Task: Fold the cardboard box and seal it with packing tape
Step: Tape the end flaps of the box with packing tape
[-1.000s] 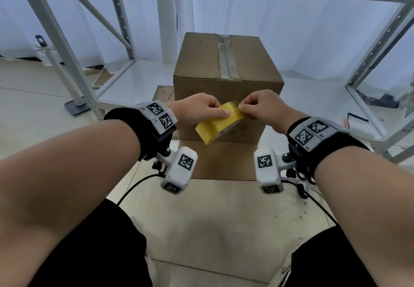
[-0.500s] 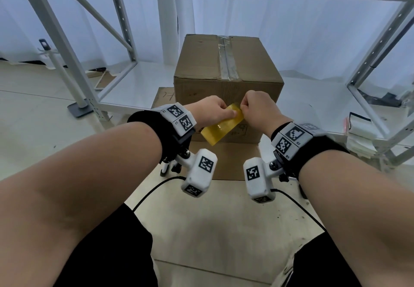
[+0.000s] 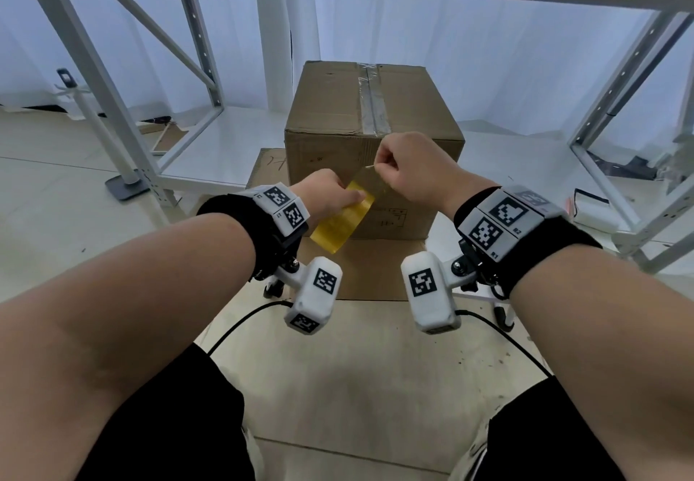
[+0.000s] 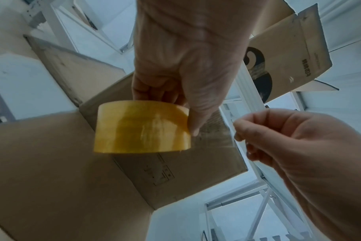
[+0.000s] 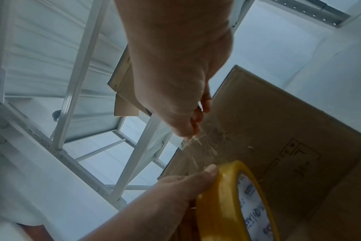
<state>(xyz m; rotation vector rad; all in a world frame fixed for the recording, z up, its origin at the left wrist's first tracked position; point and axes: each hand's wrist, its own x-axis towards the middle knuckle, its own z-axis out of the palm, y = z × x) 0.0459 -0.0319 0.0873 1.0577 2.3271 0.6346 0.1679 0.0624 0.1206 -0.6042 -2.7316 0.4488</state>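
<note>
A brown cardboard box (image 3: 330, 112) stands upright on the floor ahead of me, its top flaps closed and a strip of clear tape (image 3: 371, 105) along the top seam. My left hand (image 3: 330, 195) grips a yellow roll of packing tape (image 3: 343, 223) in front of the box's near face. My right hand (image 3: 405, 169) pinches the loose end of the tape, and a short clear strip (image 4: 214, 135) stretches from the roll up to my right fingers (image 5: 193, 127). In the left wrist view my left thumb lies on the yellow roll (image 4: 142, 127). The roll's printed core shows in the right wrist view (image 5: 249, 195).
A flat sheet of cardboard (image 3: 371, 266) lies on the floor under the box. White metal shelving frames (image 3: 112, 105) stand to the left and right (image 3: 616, 112). A second printed carton (image 4: 289, 53) sits on a shelf above. Black cables (image 3: 240, 326) hang from my wrists.
My right hand has pulled the tape end up and to the right, away from the roll, drawing out a short strip. Both hands moved forward toward the box.
</note>
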